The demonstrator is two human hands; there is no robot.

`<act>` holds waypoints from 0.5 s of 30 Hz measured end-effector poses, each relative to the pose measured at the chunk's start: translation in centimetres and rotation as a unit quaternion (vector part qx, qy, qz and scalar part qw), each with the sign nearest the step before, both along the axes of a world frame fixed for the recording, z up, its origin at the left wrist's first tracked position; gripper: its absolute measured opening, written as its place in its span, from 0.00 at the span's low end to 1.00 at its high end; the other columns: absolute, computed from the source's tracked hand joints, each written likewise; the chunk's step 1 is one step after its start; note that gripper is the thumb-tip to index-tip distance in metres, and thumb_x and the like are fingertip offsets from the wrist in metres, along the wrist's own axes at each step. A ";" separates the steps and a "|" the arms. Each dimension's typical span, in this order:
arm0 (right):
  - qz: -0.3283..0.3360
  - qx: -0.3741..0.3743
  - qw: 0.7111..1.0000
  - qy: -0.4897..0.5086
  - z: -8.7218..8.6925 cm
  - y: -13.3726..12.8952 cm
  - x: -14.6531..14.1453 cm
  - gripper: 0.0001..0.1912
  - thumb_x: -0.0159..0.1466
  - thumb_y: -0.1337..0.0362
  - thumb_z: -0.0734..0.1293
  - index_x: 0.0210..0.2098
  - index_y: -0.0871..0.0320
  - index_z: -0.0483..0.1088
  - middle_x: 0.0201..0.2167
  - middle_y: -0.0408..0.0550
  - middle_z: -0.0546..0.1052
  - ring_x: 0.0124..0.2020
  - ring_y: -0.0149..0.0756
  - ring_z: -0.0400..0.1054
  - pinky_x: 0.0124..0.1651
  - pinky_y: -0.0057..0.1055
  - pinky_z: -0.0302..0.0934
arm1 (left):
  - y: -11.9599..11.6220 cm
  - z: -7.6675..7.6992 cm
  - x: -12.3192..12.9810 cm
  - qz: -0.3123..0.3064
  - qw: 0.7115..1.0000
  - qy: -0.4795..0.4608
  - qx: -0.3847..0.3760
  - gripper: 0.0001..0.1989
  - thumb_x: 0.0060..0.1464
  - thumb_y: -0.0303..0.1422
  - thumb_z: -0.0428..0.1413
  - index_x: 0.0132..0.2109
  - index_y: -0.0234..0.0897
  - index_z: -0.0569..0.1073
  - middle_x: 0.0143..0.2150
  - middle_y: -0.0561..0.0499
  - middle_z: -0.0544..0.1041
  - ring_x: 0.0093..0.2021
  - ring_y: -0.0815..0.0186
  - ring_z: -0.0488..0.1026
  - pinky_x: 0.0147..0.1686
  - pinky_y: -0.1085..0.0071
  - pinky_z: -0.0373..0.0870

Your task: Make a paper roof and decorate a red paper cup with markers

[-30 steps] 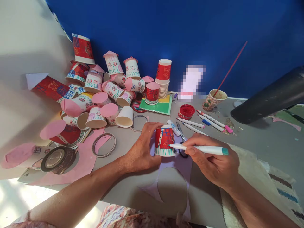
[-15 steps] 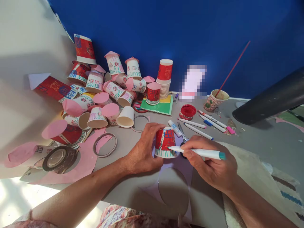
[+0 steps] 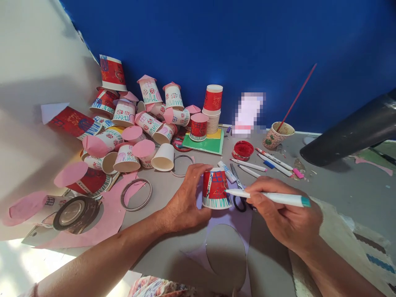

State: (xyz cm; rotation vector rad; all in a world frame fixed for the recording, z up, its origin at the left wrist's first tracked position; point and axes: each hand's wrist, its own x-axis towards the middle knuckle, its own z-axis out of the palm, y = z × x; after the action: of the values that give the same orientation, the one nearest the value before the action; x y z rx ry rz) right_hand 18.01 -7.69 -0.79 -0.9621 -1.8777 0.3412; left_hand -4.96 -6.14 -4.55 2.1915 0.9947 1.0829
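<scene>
My left hand (image 3: 188, 202) grips an upside-down red paper cup (image 3: 216, 187) from its left side, thumb low and fingers over the top. The cup carries a blue drawn window and green grass-like strokes along its white rim. In my right hand (image 3: 284, 210) is a white marker (image 3: 272, 197) with a teal end, its tip at the cup's right side. Behind the cup lie scissors (image 3: 237, 181) and a glue stick (image 3: 227, 172). Purple paper (image 3: 229, 218) with a round cut-out lies under and in front of the cup.
Decorated cups with pink paper roofs (image 3: 144, 148) crowd the left. Tape rolls (image 3: 72, 212) rest on pink paper (image 3: 111, 206). A cup stack (image 3: 213, 99) stands on a green booklet (image 3: 204, 143). To the right are several markers, a red tub (image 3: 243, 150), a cup with a stick (image 3: 276, 138) and a black cylinder (image 3: 349, 132).
My right hand has shifted right, and the marker tip has moved a little right and up across the cup. My left hand keeps its hold. The whole view has tilted slightly.
</scene>
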 end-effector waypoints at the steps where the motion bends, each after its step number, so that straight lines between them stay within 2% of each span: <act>1: -0.014 0.005 1.000 0.001 0.0 0.0 0.2 0.07 0.69 0.69 0.66 0.36 0.53 0.74 0.25 0.39 0.78 0.22 0.29 0.70 0.27 0.27 0.64 | 0.0 0.0 0.0 0.000 1.000 -0.004 -0.005 0.43 0.44 0.21 0.62 0.66 0.42 0.56 0.61 0.41 0.65 0.62 0.52 0.66 0.63 0.52 0.67; 4: -0.021 0.013 1.000 0.003 0.0 0.1 0.4 0.07 0.69 0.69 0.66 0.37 0.53 0.74 0.25 0.37 0.77 0.24 0.28 0.71 0.28 0.25 0.64 | 0.0 -0.2 0.0 -0.005 1.000 -0.010 -0.016 0.43 0.45 0.21 0.62 0.66 0.42 0.56 0.62 0.42 0.65 0.63 0.52 0.66 0.64 0.53 0.66; 10: 0.020 0.003 1.000 -0.003 0.0 0.1 0.0 0.06 0.68 0.69 0.66 0.35 0.55 0.75 0.27 0.39 0.79 0.24 0.28 0.71 0.27 0.26 0.63 | 0.0 -0.4 -0.1 0.000 1.000 -0.005 -0.020 0.45 0.44 0.20 0.61 0.67 0.43 0.56 0.62 0.42 0.65 0.63 0.52 0.66 0.65 0.53 0.66; 15: -0.015 0.010 1.000 0.009 0.0 0.2 0.1 0.07 0.69 0.69 0.66 0.36 0.54 0.75 0.25 0.38 0.77 0.23 0.27 0.70 0.27 0.25 0.63 | 0.0 -0.2 -0.1 -0.003 1.000 0.001 -0.027 0.45 0.43 0.21 0.61 0.67 0.43 0.55 0.64 0.41 0.64 0.65 0.51 0.65 0.66 0.52 0.66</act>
State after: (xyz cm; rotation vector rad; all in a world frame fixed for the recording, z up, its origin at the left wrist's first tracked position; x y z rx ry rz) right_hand 18.15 -7.51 -0.78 -0.9712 -1.8450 0.3120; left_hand -5.03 -6.15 -4.80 2.1522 1.0051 1.0397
